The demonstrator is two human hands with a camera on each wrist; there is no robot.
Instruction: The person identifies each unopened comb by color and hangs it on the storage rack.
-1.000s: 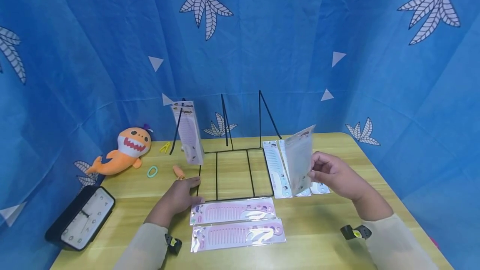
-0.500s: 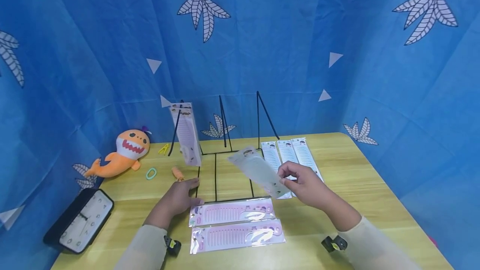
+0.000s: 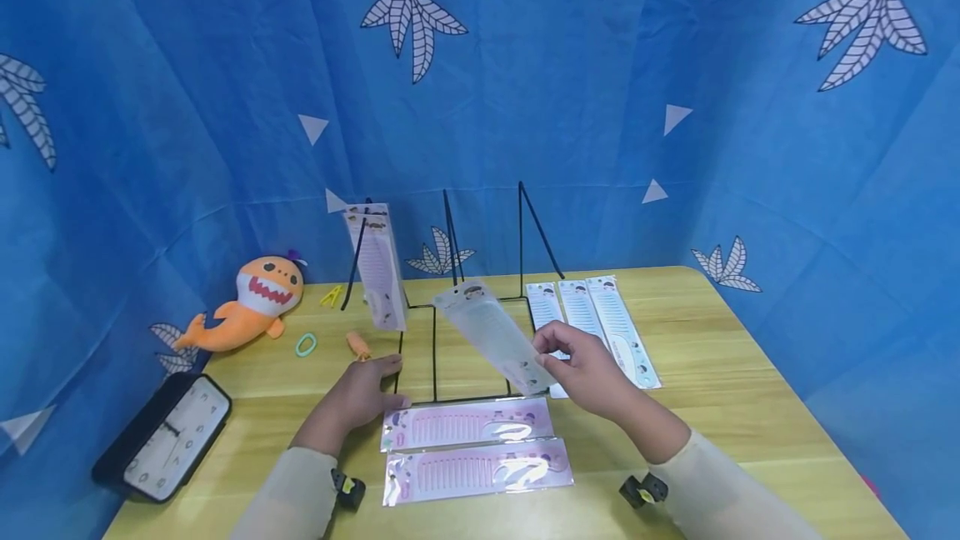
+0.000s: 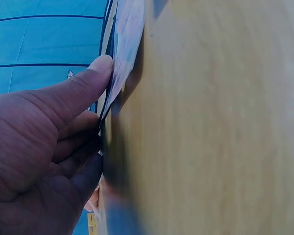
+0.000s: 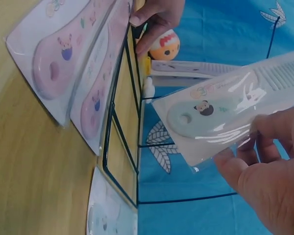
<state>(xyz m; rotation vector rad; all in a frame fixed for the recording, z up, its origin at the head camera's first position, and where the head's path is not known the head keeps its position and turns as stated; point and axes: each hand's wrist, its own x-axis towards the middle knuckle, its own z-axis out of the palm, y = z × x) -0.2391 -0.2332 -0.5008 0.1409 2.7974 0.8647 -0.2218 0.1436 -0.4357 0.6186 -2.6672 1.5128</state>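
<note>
My right hand (image 3: pixel 588 369) pinches a packaged pale blue comb (image 3: pixel 491 336) by its lower right edge, tilted over the black wire rack (image 3: pixel 434 348). In the right wrist view the comb's clear wrapper (image 5: pixel 210 110) shows, its handle end toward the rack. My left hand (image 3: pixel 358 394) holds the rack's front left corner, thumb at the front bar and fingers at the left bar. In the left wrist view the thumb (image 4: pixel 83 81) presses the bar beside a pink package. Packaged purple combs (image 3: pixel 378 273) hang on the rack's left hook.
Two packaged pink combs (image 3: pixel 480 473) lie in front of the rack. Several packaged blue combs (image 3: pixel 624 340) lie at its right. On the left are an orange shark plush (image 3: pixel 262 298), a clock (image 3: pixel 176 440), a teal ring (image 3: pixel 305 345), a yellow clip (image 3: pixel 331 296) and a small orange object (image 3: pixel 358 346).
My right hand has carried the packaged blue comb leftward from over the blue combs to over the rack, turning it to lean left. My left hand has stayed at the rack's corner.
</note>
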